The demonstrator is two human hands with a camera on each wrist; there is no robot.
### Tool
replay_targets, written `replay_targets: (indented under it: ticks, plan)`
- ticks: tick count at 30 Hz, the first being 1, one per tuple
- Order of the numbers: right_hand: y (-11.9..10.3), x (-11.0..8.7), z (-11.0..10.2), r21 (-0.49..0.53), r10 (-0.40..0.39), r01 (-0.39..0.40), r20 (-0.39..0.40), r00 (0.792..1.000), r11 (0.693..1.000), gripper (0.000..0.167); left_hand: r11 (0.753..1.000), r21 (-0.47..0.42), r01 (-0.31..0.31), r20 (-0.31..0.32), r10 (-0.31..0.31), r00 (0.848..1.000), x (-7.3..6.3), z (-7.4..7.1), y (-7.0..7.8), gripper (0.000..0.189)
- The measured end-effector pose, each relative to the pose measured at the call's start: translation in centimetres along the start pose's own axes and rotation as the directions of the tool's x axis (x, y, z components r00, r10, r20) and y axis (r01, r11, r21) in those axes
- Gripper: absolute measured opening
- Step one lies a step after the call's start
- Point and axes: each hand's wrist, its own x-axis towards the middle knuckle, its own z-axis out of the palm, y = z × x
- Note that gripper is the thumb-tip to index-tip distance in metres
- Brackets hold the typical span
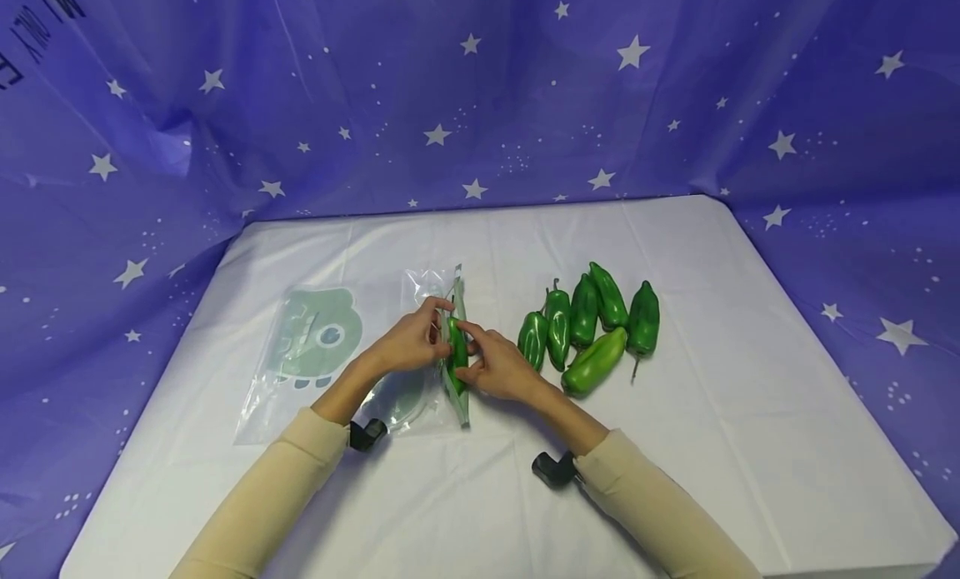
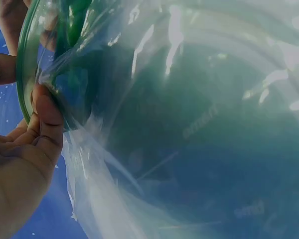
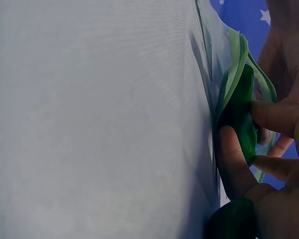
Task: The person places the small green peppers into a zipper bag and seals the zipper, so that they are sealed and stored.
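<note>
A clear zip bag with a green one-eyed monster print lies on the table, its green-edged mouth spread apart at the right. My left hand pinches one lip of that mouth between thumb and fingers, and the left wrist view shows the film gathered at the fingertips. In my right hand is a green pepper, gripped between thumb and fingers and lying lengthwise in the bag's mouth. Part of the pepper is hidden behind the fingers. Through the film in the left wrist view, more green shows near the rim.
Several green peppers lie right of the bag, among them a lighter one in front and a dark one at the far right. A white cloth covers the table. Behind it hangs a purple star-printed sheet.
</note>
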Motion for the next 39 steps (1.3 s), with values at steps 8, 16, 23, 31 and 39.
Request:
replay_targets:
  ticks: [8, 16, 23, 31, 39]
  plan:
    - [-0.2, 0.4, 0.3, -0.054, -0.031, 0.030, -0.029, 0.999, 0.998, 0.075, 0.999, -0.019, -0.030, -0.003, 0.030, 1.000, -0.3, -0.2, 0.0, 0.062]
    - [-0.3, 0.7, 0.7, -0.074, -0.082, 0.080, -0.036, 0.996, 0.994, 0.072, 0.998, -0.066, -0.024, -0.005, 0.024, 1.000, -0.3, 0.0, -0.1, 0.062]
    - [-0.6, 1.0, 0.8, -0.115, -0.043, 0.044, 0.007, 0.999, 0.992, 0.074, 0.999, -0.045, 0.009, -0.049, -0.011, 0.999, -0.5, -0.3, -0.3, 0.059]
    - [-2.3, 0.7, 0.6, -0.270, 0.052, -0.036, 0.053, 0.997, 0.962, 0.078, 0.999, 0.043, 0.024, -0.121, -0.019, 0.993, -1.0, -0.9, -0.1, 0.053]
    - [-1.8, 0.9, 0.6, -0.266, 0.039, -0.025, 0.046, 0.998, 0.964, 0.078, 0.995, 0.079, 0.059, -0.142, -0.048, 0.989, -1.5, -1.5, -0.2, 0.044]
